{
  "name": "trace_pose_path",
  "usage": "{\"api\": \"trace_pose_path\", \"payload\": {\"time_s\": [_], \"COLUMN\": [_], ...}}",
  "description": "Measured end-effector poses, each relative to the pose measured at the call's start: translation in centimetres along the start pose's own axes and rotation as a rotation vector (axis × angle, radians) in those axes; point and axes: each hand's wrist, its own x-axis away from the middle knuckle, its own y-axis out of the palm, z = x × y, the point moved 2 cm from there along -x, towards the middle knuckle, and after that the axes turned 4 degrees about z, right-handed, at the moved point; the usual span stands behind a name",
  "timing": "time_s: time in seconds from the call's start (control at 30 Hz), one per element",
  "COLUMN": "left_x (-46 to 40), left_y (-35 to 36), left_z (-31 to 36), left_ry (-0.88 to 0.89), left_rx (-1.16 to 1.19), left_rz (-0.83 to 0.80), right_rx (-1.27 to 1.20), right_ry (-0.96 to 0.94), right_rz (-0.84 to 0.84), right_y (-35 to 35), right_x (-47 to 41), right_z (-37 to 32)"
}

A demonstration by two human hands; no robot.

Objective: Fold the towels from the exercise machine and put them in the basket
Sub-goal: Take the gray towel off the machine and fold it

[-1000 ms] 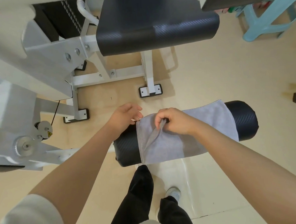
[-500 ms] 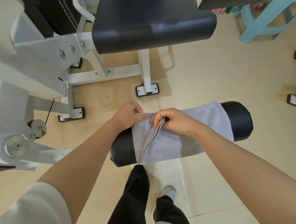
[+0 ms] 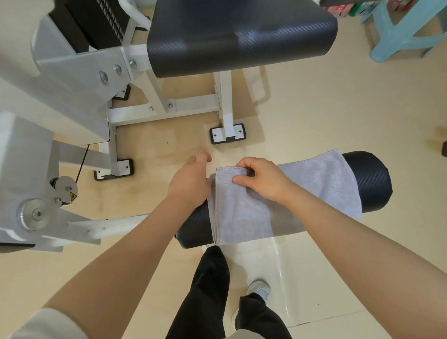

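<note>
Grey towel point(image 3: 291, 204) is draped over the black roller pad point(image 3: 368, 180) of the machine, already doubled over at its left end. Right hand point(image 3: 263, 180) pinches the folded far-left corner between thumb and curled fingers. Left hand point(image 3: 189, 182) touches the towel's left edge at the pad; its fingers are mostly hidden, so can't tell whether it grips.

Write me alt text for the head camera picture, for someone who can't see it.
Seen from above, a person's right hand pinches the folded corner of a grey towel draped over a black roller pad on a white exercise machine, while the left hand rests at the towel's left edge. A black seat pad sits beyond; no basket is in view.
</note>
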Motion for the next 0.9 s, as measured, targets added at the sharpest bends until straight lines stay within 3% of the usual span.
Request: {"api": "trace_pose_path", "payload": {"time_s": [0.07, 0.17, 0.3, 0.4, 0.47, 0.57, 0.73, 0.9], "left_x": [0.4, 0.9, 0.1, -0.2, -0.2, -0.5, -1.4, -2.8], "left_y": [0.0, 0.3, 1.2, 1.3, 1.0, 0.9, 1.2, 1.9], "left_z": [0.9, 1.9, 1.3, 1.1, 1.0, 0.6, 0.2, 0.0], "left_ry": [0.022, -0.086, -0.046, -0.076, -0.107, -0.138, -0.136, -0.095], "left_rx": [0.201, 0.563, 0.272, 0.324, 0.342, 0.304, 0.184, -0.037], "left_rz": [0.002, -0.156, -0.143, -0.145, -0.160, -0.150, -0.138, -0.100], "right_rx": [0.131, 0.280, 0.399, 0.587, 0.685, 0.534, 0.276, 0.248], "right_ry": [-0.029, -0.122, -0.111, -0.018, 0.176, 0.428, 0.252, 0.423], "right_rz": [0.051, 0.091, 0.097, 0.365, 0.553, 0.637, 0.724, 0.724], "right_y": [0.4, 0.4, -1.9, -6.0, -8.8, -10.9, -11.5, -11.9], "right_x": [-0.1, 0.3, 1.0, 2.3, 3.8, 5.3, 5.5, 4.9], "right_z": [-0.1, -0.3, 1.3, 4.6, 7.4, 9.9, 10.2, 10.1]}}
